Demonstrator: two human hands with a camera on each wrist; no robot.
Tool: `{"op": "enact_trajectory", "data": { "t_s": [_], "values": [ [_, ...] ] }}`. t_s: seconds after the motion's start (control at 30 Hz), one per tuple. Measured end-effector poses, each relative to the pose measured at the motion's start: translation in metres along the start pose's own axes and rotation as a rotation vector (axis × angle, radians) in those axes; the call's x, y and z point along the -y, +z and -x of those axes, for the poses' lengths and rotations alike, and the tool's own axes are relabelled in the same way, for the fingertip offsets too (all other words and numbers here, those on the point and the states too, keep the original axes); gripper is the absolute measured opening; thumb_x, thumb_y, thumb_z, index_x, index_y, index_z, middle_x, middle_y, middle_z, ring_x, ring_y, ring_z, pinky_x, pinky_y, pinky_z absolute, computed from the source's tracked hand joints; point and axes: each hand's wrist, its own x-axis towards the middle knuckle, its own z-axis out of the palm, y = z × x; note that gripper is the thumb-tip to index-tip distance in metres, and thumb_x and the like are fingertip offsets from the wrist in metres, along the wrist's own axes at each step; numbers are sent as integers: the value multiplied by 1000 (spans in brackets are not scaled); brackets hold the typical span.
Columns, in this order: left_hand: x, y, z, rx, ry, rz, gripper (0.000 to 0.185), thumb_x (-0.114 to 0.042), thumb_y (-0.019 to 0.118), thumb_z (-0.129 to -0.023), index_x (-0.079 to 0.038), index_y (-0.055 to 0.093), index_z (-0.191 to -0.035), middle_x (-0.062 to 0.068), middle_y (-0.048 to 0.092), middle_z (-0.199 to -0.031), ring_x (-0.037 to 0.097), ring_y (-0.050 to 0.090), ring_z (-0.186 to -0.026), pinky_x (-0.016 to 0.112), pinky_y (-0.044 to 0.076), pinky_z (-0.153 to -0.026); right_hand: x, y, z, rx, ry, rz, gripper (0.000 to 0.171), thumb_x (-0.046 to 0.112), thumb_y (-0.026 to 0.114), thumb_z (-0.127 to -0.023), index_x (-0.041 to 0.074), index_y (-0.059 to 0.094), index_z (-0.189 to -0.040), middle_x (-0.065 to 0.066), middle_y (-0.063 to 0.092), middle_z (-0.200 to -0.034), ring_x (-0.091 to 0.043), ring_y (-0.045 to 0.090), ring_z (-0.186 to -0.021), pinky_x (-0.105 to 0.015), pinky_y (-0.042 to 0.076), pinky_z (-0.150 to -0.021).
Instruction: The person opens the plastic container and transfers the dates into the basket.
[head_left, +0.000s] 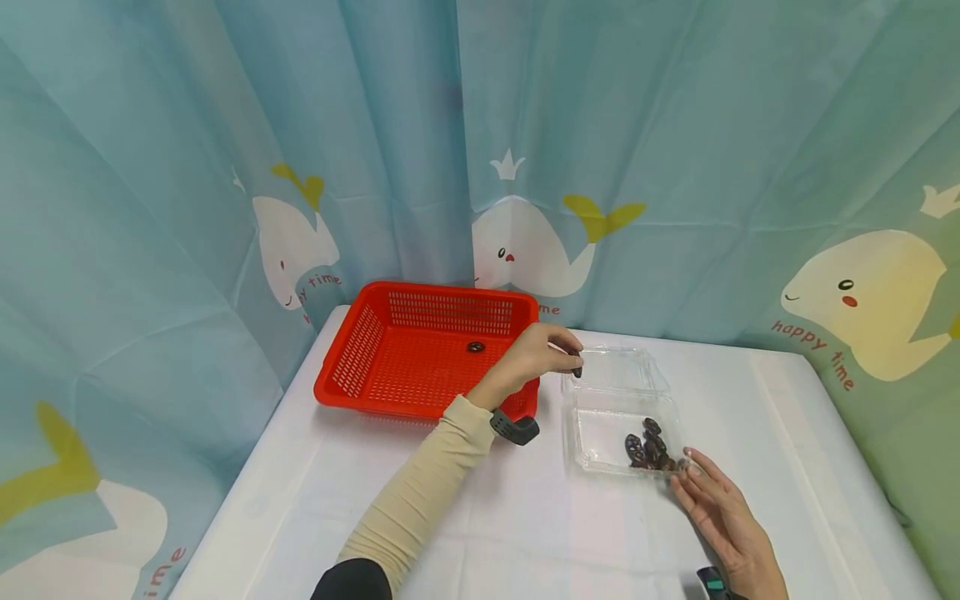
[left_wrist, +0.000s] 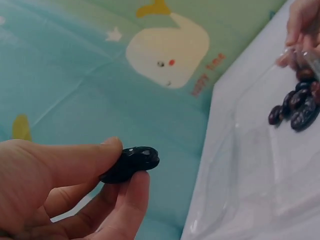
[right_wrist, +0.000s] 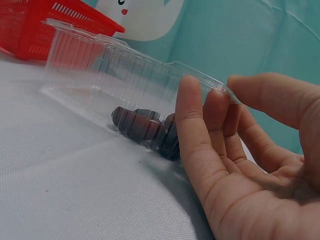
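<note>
My left hand [head_left: 576, 364] pinches one dark glossy piece [head_left: 577, 372] between thumb and finger, right beside the far left edge of a clear plastic container [head_left: 600, 433]. The left wrist view shows that piece [left_wrist: 131, 164] held in the fingertips [left_wrist: 140, 182]. Several more dark pieces [head_left: 648, 450] lie heaped in the container's near right corner. My right hand [head_left: 693, 475] holds that corner. In the right wrist view its fingers [right_wrist: 190, 100] lie against the wall and the thumb sits over the rim [right_wrist: 220, 86], next to the pieces [right_wrist: 145, 127].
A red perforated basket [head_left: 352, 333] stands at the back left of the white table, with one dark piece [head_left: 476, 347] inside. The container's open lid [head_left: 618, 371] lies behind it. Blue whale-print curtains close in the table on all sides.
</note>
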Motion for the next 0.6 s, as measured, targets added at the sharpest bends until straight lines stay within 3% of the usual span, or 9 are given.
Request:
{"op": "enact_trajectory", "data": {
  "t_s": [0.2, 0.43, 0.6],
  "values": [
    [7, -26, -4, -9, -59, 92, 24, 0, 74, -93, 6, 72, -117, 16, 69, -112, 13, 71, -83, 33, 63, -92, -1, -1, 1, 18, -8, -14, 37, 2, 41, -111, 22, 69, -125, 2, 68, -112, -8, 70, -107, -23, 57, -102],
    [21, -53, -4, -66, -127, 219, 32, 0, 73, -95, 6, 67, -126, 12, 71, -108, 12, 70, -85, 37, 62, -97, 0, -1, 2, 20, -10, -8, 37, 2, 40, -111, 21, 68, -127, 1, 68, -115, -10, 71, -109, -23, 57, -102],
    [31, -72, -2, -127, -165, 302, 36, 0, 72, -96, 5, 64, -131, 8, 69, -106, 10, 72, -84, 46, 57, -106, -1, -2, 2, 11, -12, 11, 38, 2, 41, -111, 23, 68, -127, 2, 67, -115, -9, 70, -109, -22, 57, -103]
  ]
}}
